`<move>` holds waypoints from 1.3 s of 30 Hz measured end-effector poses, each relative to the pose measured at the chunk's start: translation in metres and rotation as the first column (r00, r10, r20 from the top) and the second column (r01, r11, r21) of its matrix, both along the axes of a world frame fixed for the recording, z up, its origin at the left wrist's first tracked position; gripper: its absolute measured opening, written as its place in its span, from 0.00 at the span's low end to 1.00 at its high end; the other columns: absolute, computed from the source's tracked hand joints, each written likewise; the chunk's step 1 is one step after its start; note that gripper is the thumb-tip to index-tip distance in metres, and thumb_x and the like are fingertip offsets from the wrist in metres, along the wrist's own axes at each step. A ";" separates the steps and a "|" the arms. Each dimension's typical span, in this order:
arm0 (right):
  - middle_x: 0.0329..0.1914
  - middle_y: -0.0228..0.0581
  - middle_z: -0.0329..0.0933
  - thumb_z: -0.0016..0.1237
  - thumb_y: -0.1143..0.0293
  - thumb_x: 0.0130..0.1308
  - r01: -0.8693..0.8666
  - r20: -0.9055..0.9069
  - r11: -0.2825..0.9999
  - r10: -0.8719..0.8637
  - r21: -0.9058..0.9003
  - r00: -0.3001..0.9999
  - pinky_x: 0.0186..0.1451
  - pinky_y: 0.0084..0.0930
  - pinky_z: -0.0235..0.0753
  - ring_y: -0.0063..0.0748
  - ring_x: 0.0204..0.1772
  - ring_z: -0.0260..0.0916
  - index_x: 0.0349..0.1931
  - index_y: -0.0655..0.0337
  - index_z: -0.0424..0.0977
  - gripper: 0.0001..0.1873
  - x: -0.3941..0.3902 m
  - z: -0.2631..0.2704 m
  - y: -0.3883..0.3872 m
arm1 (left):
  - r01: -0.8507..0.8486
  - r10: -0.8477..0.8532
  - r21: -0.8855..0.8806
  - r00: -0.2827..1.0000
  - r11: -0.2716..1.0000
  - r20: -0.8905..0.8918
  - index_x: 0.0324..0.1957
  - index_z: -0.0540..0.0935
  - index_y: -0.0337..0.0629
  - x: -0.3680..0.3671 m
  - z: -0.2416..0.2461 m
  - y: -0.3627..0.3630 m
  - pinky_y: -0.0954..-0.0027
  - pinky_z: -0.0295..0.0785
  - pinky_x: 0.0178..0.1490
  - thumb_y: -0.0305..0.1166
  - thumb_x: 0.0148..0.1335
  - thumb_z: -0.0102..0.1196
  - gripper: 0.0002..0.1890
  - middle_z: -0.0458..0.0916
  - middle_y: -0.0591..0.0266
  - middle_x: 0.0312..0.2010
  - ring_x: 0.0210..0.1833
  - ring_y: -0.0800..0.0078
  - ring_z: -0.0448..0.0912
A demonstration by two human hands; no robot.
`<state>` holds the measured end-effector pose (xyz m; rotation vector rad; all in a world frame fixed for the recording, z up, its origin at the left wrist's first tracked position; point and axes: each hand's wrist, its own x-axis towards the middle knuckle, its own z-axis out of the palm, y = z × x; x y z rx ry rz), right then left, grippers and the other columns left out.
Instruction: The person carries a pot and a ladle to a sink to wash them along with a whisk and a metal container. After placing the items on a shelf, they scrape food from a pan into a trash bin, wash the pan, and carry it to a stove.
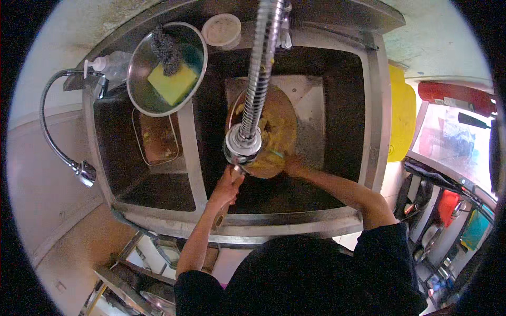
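My left hand (227,190) is closed around the long handle (219,220) of what looks like a round, shallow pan (282,118) in the right sink basin. The pan's inside shows a brownish-yellow, uneven surface. My right hand (293,165) is at the pan's lower right edge, its fingers blurred and dark; a small pale green item or streak (276,153) lies just to their left, and I cannot tell whether they hold it. A coiled metal faucet hose with a spray head (242,146) hangs over the pan, hiding part of it and the top of the handle.
A metal bowl (134,96) with a yellow sponge (172,85) and dark scouring mesh (165,49) sits across the upper left basin. Below it is a rectangular container (160,138). A round tub (222,31), pump bottle (114,67) and second sprayer (85,173) stand around the sink.
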<state>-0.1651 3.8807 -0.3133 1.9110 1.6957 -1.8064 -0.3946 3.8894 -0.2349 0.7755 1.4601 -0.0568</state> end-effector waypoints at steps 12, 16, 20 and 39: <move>0.32 0.54 0.68 0.39 0.64 0.54 -0.160 0.104 0.876 0.126 0.455 0.986 0.29 0.33 0.69 0.41 0.32 0.69 0.47 0.62 0.60 0.20 -0.019 -0.018 0.027 | 0.027 -0.027 -0.022 1.000 0.999 -0.002 0.52 0.52 0.50 -0.001 0.004 0.009 0.76 0.54 0.07 0.36 0.56 0.45 0.24 0.59 0.66 0.11 0.06 0.79 0.57; 0.40 0.53 0.65 0.38 0.72 0.54 -0.262 0.497 0.931 0.107 0.255 0.861 0.36 0.37 0.68 0.44 0.38 0.67 0.52 0.62 0.56 0.23 -0.003 -0.043 0.117 | 0.032 -0.037 -0.080 0.997 0.996 -0.061 0.47 0.57 0.47 -0.001 -0.003 0.010 0.77 0.54 0.07 0.38 0.56 0.45 0.19 0.59 0.68 0.10 0.06 0.80 0.57; 0.41 0.51 0.65 0.37 0.73 0.53 -0.140 0.337 0.885 -0.020 0.444 0.941 0.37 0.38 0.68 0.43 0.40 0.67 0.52 0.61 0.56 0.23 0.026 -0.090 0.123 | 0.067 -0.069 -0.066 0.997 0.996 -0.022 0.57 0.44 0.49 0.002 -0.013 0.010 0.77 0.53 0.06 0.42 0.55 0.46 0.33 0.61 0.67 0.12 0.06 0.80 0.57; 0.39 0.51 0.65 0.36 0.62 0.55 0.038 -0.055 0.956 -0.056 -0.292 0.997 0.40 0.33 0.63 0.39 0.41 0.64 0.46 0.67 0.60 0.21 -0.054 0.011 0.022 | 0.109 -0.117 -0.094 0.989 0.990 -0.088 0.59 0.39 0.51 0.002 -0.008 0.015 0.75 0.55 0.07 0.43 0.54 0.47 0.37 0.62 0.66 0.11 0.07 0.80 0.58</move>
